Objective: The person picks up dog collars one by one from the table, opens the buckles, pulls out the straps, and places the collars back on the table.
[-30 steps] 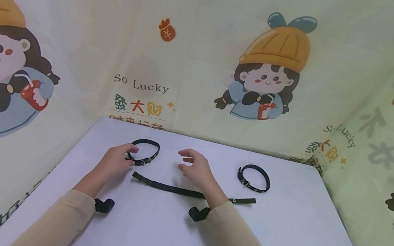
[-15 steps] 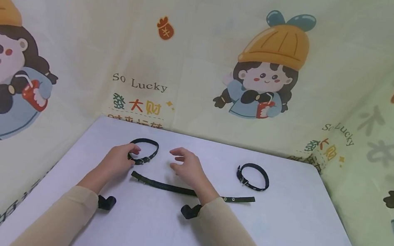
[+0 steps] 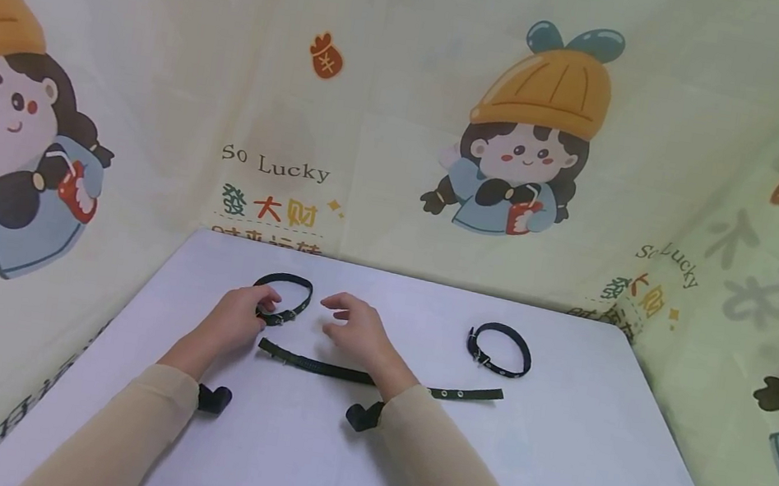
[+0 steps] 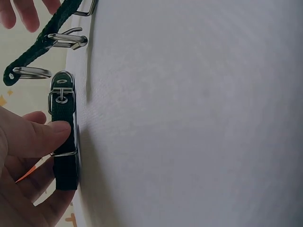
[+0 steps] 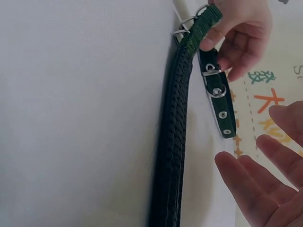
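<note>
At the back left of the table, my left hand (image 3: 237,319) pinches the near side of a looped, buckled dark green collar (image 3: 289,316). In the left wrist view, the thumb presses the collar's strap (image 4: 64,113) just below its buckle, with fingers behind it. My right hand (image 3: 360,334) hovers to the right of that loop, fingers loosely bent and apart, holding nothing. Below both hands an unbuckled collar (image 3: 327,369) lies stretched out, partly hidden by the right wrist. The right wrist view shows its braided strap (image 5: 175,104) and metal rings close up.
Another buckled collar (image 3: 506,372) lies in a loop at the right of the white table (image 3: 601,439). A printed cloth (image 3: 387,151) hangs behind the table and on both sides. A black wrist camera (image 3: 215,399) sticks out below the left sleeve.
My right hand has moved left, nearer the left looped collar. The left hand has shifted slightly right, its fingers further over that collar's edge. The collars keep their places.
</note>
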A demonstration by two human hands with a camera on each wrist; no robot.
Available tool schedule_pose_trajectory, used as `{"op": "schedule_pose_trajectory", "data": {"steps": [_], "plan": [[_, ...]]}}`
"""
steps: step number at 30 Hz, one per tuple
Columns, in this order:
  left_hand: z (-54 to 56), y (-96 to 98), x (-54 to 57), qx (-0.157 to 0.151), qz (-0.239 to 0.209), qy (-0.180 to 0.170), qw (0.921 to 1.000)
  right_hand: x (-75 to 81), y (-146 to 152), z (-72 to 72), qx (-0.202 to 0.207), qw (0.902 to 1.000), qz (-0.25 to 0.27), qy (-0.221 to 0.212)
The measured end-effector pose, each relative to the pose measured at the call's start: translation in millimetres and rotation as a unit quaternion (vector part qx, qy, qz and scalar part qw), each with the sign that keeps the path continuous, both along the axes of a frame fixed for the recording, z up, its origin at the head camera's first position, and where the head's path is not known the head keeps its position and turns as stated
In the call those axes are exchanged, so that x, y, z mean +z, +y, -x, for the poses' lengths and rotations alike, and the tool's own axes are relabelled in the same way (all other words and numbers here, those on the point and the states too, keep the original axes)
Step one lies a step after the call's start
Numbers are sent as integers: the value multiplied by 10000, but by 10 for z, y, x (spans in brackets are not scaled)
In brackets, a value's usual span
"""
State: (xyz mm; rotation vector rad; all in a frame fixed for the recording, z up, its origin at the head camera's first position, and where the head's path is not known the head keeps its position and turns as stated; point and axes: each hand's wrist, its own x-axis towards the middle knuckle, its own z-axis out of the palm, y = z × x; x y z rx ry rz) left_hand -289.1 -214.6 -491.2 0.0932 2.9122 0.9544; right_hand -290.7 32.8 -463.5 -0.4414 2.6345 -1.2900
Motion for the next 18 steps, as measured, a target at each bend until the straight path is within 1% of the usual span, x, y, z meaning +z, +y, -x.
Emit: {"op": "schedule_pose_trajectory", "data": {"steps": [4,11,14,18], "plan": [[25,6,-3,24,46,-19,10000,-11,-81,22,30,9999,-82,-51],[16,1,35,27,61,-93,9999,-40,-209,24,168,9996,-119,-201],[21,-5,26,35,47,-56,10000,-60,-252,22,181,9994,-140,-262],[27,-9,11,42,-35,-13,10000,-71,-293,18,216,9993,-203,-215]]}}
